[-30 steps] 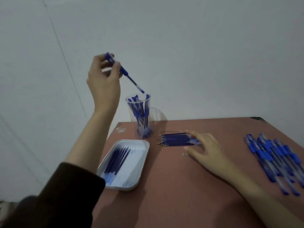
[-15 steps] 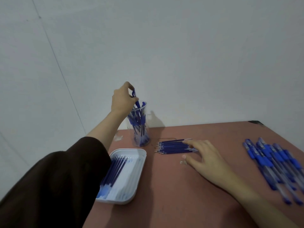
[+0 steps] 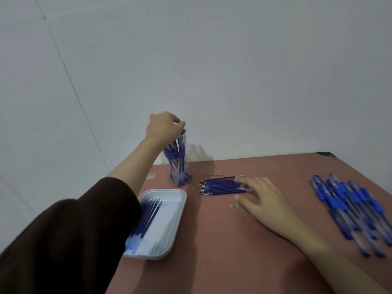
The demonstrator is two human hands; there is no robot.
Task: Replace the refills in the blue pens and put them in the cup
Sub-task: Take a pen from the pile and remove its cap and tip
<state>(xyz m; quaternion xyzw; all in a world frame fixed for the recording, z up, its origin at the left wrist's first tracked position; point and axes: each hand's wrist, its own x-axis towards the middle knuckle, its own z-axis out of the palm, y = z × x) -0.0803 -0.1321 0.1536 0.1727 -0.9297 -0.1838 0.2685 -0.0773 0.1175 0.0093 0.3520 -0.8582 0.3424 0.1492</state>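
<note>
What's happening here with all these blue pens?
A person's left hand is at the rim of the clear cup, touching a pen standing in it; whether it grips it is unclear. The right hand rests on a row of loose refills. More pens lie to the right.

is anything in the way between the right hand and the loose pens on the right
Nothing visible does. Only bare table lies between the right hand and the loose pens.
</note>
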